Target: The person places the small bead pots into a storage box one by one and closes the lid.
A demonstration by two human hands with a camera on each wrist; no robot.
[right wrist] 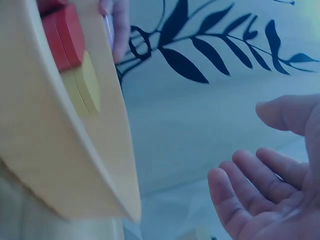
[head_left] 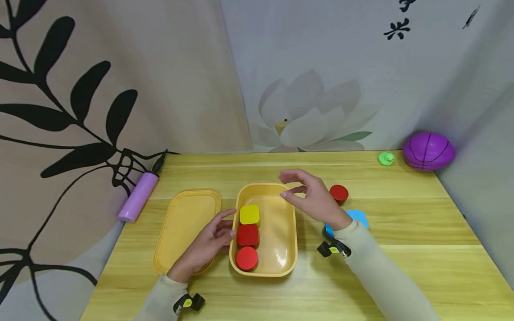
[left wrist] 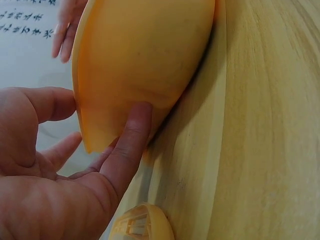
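Wood-grain table (head_left: 445,254): filling yellow box (head_left: 278,236), I judge; left hand (head_left: 205,243) loosely touching it, right hand (head_left: 315,198) spread, empty; next, probably far-right red cylinder (head_left: 339,192).

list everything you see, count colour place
container: 1, yellow-orange, table centre
lid: 1, yellow-orange, left of container
square blocks: 2, yellow and red, in container
round blocks: 2, red, one in container, one on table
piece: at least 1, blue, by right wrist
duck: 1, green, far edge
ball: 1, purple, right of duck
cylinder: 1, purple, left edge
table: 1, wood-coloured, below
backdrop: 1, pale, printed, behind
wrist devices: 2, black-yellow, wrists
sleeves: 2, pale, forearms
hands: 2, left touching container, right near its rim
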